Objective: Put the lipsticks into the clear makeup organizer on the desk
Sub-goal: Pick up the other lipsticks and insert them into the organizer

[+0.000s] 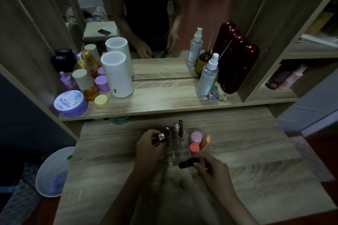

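A: Right hand (210, 170) has its fingertips pinched round a dark lipstick (188, 163), lying almost flat at the front edge of the clear organizer (173, 158) on the desk (256, 151). Left hand (148, 144) is closed on a second lipstick (161, 138) with a shiny silver end, held at the organizer's left side, close to the slots.

B: How will they handle?

A: Light, stiff little tubes, I'd judge. Smooth and round, so likely slick and quick to roll if set down flat.

B: Where to hold?

A: Around the middle of the barrel, thumb against two fingers, then tip it upright over a free slot. Gripping only the cap risks it pulling off.

B: And the organizer?

A: Thin clear plastic, probably light enough to slide when nudged. A few tubes (180, 128) already stand in the back row, with round pink pots (196, 136) on the right.
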